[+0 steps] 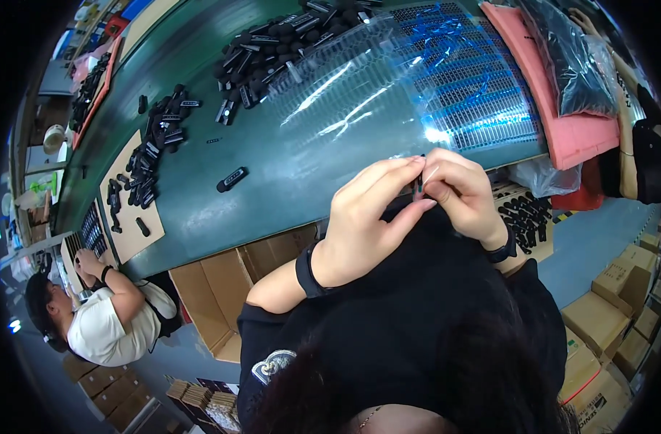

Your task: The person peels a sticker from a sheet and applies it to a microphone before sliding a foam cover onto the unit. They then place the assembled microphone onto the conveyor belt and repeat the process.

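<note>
Just over the near table edge, in front of my chest, my left hand (370, 217) and my right hand (462, 194) meet at their fingertips. Both are closed in a pinch. A small dark piece (419, 185) shows between the fingers, mostly hidden by them; its kind I cannot make out. On the green table (287, 173), left of my hands, lies a single black stick-shaped device (232, 179) with a rounded end. Farther off is a tiny dark strip (214, 140). Clear plastic sheeting (337, 101) lies beyond my hands, beside blue-filmed sheets (475, 94) with rows of small dark parts.
Heaps of black devices (287, 40) lie at the back and left. Pink foam (562, 134) carries a dark bag (573, 65) at right. An open cardboard box (213, 289) stands below the table edge. One co-worker (117, 318) sits left; another's arm (625, 130) shows right.
</note>
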`<state>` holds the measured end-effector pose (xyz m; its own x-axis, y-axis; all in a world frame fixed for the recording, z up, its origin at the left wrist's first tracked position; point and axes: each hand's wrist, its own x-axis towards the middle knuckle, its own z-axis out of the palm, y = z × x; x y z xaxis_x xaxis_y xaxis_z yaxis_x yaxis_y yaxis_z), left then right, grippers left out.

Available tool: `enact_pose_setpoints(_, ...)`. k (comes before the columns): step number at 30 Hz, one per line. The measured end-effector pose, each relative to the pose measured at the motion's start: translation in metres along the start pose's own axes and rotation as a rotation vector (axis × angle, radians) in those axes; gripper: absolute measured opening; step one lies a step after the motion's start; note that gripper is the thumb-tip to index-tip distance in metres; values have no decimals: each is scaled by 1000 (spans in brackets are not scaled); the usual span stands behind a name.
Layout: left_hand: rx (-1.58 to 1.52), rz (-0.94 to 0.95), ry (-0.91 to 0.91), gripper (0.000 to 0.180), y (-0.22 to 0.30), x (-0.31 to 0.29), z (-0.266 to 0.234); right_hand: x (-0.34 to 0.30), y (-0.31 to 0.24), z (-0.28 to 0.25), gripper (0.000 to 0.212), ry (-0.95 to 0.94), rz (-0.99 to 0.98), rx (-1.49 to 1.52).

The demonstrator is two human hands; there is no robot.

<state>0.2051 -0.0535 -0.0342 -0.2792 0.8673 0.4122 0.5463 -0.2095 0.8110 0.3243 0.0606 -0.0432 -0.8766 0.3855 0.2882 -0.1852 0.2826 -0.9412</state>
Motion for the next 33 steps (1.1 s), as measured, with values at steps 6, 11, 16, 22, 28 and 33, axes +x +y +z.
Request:
enact_pose_setpoints(6, -126, -60, 79, 30, 1, 3, -15, 16, -2, 7, 10, -40, -203, -87)
enact_pose_setpoints(11, -210, -19, 104, 29, 1, 6, -17, 20, -8, 5, 14, -71, -203, -61)
enact_pose_setpoints(16, -131, 18, 128, 22, -2, 13, -18, 24, -7, 3, 16, -73, -144, -53)
enact_pose_setpoints(22, -56, -2, 92, 12, -11, 22, -37, 30, 10, 8, 17, -84, -166, 193)
enact_pose_setpoints(28, -530, -251, 362, 13, -28, 30, -76, -1, 38, -18, 14, 130, 137, 580)
enact_pose_setpoints(33, -725, -358, 325, 17, -38, 33, -86, 1, 45, -29, 18, 30, 512, -501)
